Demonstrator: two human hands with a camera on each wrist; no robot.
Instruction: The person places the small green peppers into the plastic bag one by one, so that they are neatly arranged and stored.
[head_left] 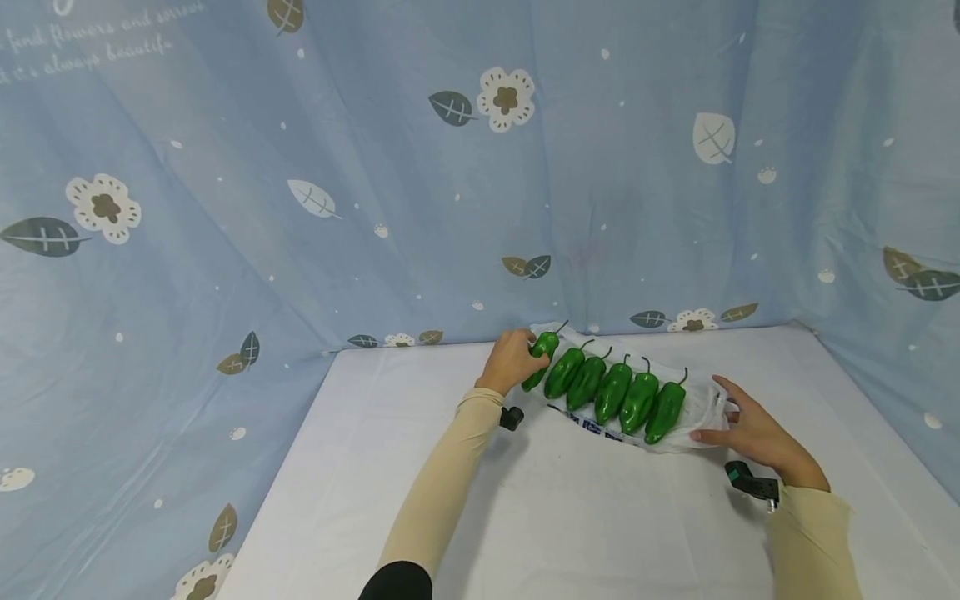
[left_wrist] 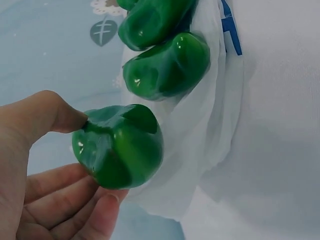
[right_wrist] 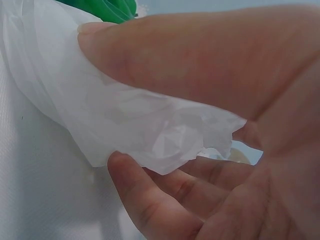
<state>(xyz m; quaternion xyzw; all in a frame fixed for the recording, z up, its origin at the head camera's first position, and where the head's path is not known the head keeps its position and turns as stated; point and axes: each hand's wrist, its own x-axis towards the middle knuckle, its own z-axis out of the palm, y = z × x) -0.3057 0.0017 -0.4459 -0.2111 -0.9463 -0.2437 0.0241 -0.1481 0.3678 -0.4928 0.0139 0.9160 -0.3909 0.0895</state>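
In the head view, a slanting row of shiny green peppers (head_left: 614, 392) with thin stems lies on a thin white plastic bag (head_left: 701, 421). My left hand (head_left: 512, 360) is at the row's left end and pinches the outermost green pepper (left_wrist: 120, 147) between thumb and fingers. This pepper's blunt end faces the left wrist camera. At the opposite end, my right hand (head_left: 765, 433) loosely holds the bag's crumpled edge. The right wrist view has the thumb (right_wrist: 165, 55) lying across the bag and the other fingers curled at its edge and behind it.
The bag lies on a white-covered table (head_left: 600, 525), near its back edge. Behind rises a blue curtain (head_left: 412, 167) patterned with leaves and flowers. Blue print (head_left: 600, 428) runs along the bag's near side. Small black devices (head_left: 750, 482) sit at both wrists.
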